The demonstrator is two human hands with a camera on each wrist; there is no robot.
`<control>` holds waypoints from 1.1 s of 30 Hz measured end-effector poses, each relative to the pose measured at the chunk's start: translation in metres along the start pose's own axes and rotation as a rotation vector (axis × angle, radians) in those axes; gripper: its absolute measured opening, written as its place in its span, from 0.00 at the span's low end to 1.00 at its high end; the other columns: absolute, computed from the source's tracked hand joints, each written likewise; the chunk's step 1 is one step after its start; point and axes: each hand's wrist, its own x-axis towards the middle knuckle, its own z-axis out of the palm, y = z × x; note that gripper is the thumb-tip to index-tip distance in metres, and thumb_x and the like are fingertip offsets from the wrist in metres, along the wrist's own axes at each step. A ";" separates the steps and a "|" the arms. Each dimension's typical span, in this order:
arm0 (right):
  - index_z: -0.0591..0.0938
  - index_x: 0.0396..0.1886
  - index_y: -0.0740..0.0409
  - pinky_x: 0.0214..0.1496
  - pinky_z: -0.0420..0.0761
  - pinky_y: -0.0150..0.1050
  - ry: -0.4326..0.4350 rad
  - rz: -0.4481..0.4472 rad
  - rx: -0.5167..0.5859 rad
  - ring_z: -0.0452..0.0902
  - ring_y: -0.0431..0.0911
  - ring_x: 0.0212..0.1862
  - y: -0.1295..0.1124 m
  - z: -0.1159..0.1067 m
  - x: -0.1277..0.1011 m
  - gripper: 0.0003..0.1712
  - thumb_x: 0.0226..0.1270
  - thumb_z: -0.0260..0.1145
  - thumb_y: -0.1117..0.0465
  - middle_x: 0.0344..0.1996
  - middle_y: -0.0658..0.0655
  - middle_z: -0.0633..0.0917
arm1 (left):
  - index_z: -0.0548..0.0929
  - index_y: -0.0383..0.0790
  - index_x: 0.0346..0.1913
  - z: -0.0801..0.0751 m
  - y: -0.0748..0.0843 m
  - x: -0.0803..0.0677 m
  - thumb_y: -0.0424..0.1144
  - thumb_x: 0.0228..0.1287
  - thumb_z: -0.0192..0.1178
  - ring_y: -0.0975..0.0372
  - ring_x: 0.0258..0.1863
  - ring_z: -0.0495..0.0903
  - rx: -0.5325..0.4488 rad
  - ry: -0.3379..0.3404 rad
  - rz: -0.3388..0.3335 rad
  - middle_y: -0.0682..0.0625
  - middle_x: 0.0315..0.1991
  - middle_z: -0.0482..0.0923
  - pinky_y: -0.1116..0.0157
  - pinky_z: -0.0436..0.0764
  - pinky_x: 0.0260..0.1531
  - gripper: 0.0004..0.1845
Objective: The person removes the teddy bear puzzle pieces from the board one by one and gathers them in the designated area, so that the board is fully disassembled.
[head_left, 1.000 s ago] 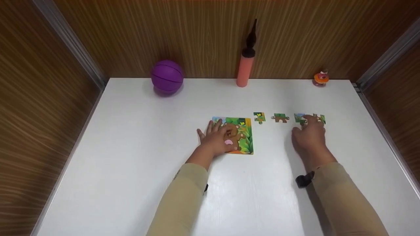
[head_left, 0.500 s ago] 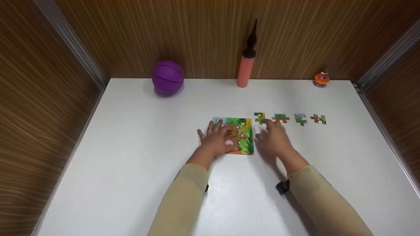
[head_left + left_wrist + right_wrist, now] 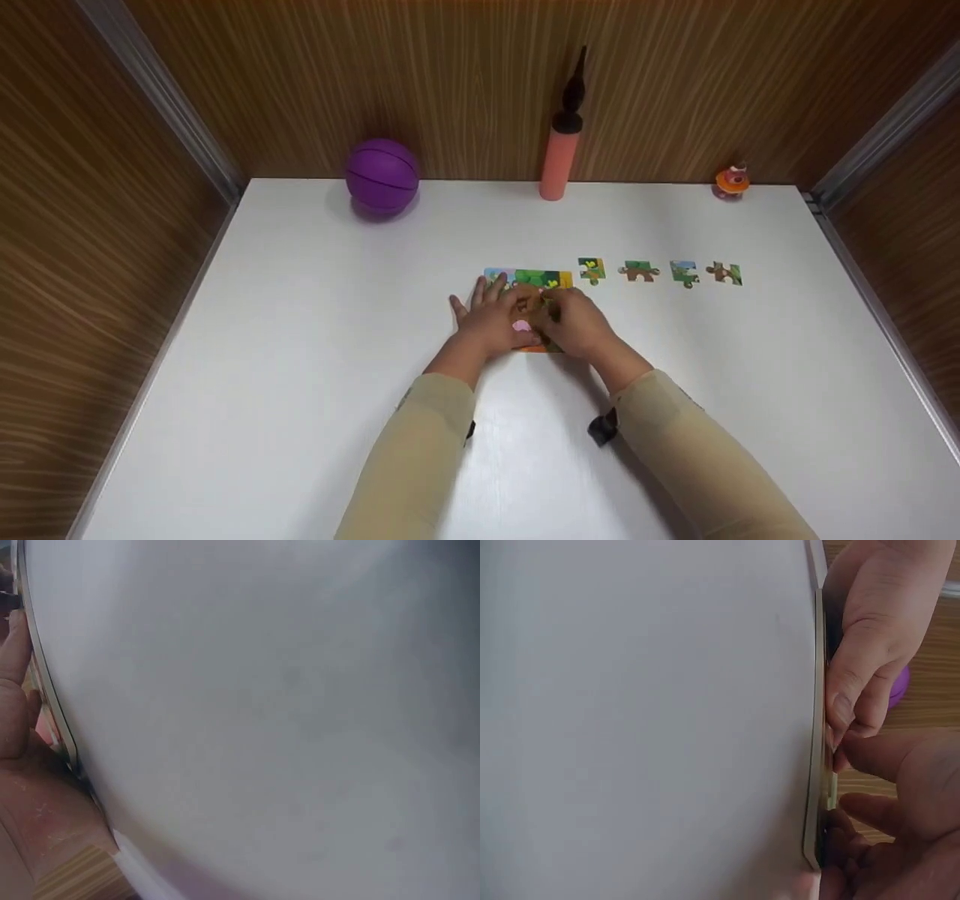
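Observation:
In the head view a square jigsaw puzzle [image 3: 534, 277] with a brown bear picture lies flat near the table's middle. My left hand [image 3: 487, 322] rests on its left half, fingers spread. My right hand [image 3: 581, 322] is over the right half, fingers bent down to the picture. Seen from the right wrist, a slightly raised puzzle piece [image 3: 832, 791] shows between the right thumb and forefinger, which pinch at it. To the right lie several loose pieces in a row: one with a yellow bird [image 3: 592, 270], one brown and green [image 3: 639, 270], one with blue sky [image 3: 683, 272].
At the back of the white table [image 3: 315, 420] sit a purple ball [image 3: 382, 177], a pink hand pump [image 3: 560, 161] leaning on the wood-grain wall, and a small figurine with an orange ring [image 3: 732, 181]. Wood-grain panels also close the left and right sides.
My right hand has travelled left from the far loose pieces to the puzzle, and its fingers have come down on the right half. My left hand and the row of pieces stay put.

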 end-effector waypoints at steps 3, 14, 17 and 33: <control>0.85 0.60 0.67 0.39 0.75 0.46 -0.003 0.003 0.026 0.76 0.49 0.36 -0.001 0.004 0.007 0.19 0.76 0.69 0.60 0.32 0.57 0.83 | 0.59 0.67 0.83 -0.001 -0.002 -0.001 0.69 0.65 0.67 0.48 0.85 0.29 -0.014 -0.001 -0.001 0.53 0.88 0.36 0.28 0.30 0.74 0.47; 0.84 0.62 0.66 0.58 0.81 0.53 -0.027 0.094 0.057 0.80 0.54 0.48 -0.001 0.003 0.013 0.19 0.75 0.67 0.65 0.47 0.62 0.86 | 0.58 0.60 0.85 -0.002 -0.002 -0.003 0.69 0.63 0.68 0.47 0.86 0.31 0.000 0.021 0.018 0.51 0.88 0.39 0.28 0.33 0.75 0.52; 0.83 0.62 0.66 0.60 0.81 0.54 -0.030 0.117 0.074 0.80 0.55 0.51 0.000 0.003 0.013 0.19 0.75 0.65 0.66 0.50 0.63 0.86 | 0.55 0.52 0.86 -0.003 -0.002 -0.003 0.70 0.63 0.68 0.48 0.86 0.33 0.021 0.021 0.021 0.52 0.88 0.39 0.29 0.34 0.76 0.56; 0.81 0.67 0.62 0.59 0.81 0.52 -0.032 0.202 0.192 0.78 0.55 0.53 0.003 0.005 0.012 0.22 0.77 0.65 0.63 0.54 0.62 0.84 | 0.54 0.47 0.86 -0.010 -0.018 -0.005 0.64 0.60 0.74 0.54 0.86 0.39 -0.134 0.028 0.059 0.51 0.86 0.52 0.42 0.27 0.79 0.59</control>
